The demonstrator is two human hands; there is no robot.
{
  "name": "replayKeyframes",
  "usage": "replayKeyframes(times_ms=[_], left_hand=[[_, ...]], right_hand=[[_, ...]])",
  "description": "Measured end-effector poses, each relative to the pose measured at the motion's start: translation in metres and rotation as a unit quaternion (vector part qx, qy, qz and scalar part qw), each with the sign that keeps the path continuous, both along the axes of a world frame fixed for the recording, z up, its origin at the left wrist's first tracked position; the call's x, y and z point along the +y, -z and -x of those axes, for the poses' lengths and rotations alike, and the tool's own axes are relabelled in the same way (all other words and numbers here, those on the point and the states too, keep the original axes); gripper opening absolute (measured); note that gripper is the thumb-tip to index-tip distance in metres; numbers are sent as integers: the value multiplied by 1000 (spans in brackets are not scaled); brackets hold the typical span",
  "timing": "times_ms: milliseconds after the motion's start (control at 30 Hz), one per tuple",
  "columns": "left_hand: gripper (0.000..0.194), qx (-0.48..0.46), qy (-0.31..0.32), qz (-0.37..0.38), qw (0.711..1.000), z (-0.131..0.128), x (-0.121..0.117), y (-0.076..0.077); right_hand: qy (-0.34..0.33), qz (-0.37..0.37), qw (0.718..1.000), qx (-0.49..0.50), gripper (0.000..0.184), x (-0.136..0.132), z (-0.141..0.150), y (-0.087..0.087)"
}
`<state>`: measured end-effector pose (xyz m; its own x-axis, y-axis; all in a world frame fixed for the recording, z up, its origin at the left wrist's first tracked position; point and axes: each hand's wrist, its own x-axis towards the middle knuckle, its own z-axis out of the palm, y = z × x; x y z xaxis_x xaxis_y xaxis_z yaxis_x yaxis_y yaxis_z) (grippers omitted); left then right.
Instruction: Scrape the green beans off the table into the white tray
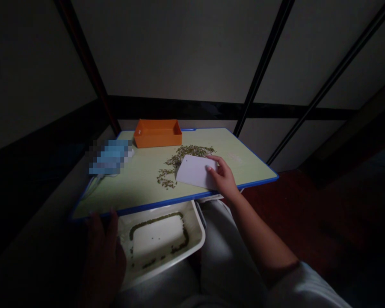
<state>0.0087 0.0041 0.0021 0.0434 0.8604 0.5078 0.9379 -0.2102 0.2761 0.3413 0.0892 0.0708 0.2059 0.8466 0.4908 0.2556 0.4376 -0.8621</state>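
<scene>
Our right hand (223, 176) pinches the white scraper (195, 172) beside the scattered beans (179, 160) near the table's (141, 188) front edge; our left hand (104, 256) grips the white tray (179, 252) below that edge.

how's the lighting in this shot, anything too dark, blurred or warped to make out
Head view: dim overall; the table top is the best-lit patch, so the white scraper under the right hand and the scattered seeds read clearly. The left hand by the white tray sits in deep shadow. A blue thing at the table's left is pixelated. The frame bars splay outward, wide-angle distortion.
</scene>
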Motion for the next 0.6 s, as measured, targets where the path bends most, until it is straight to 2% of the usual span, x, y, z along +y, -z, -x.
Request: replayKeyframes(times_ms=[600], left_hand=[[60,1,-10,11,1000,-1,-1,-3]], right_hand=[[-27,15,999,18,30,0,-2,0]])
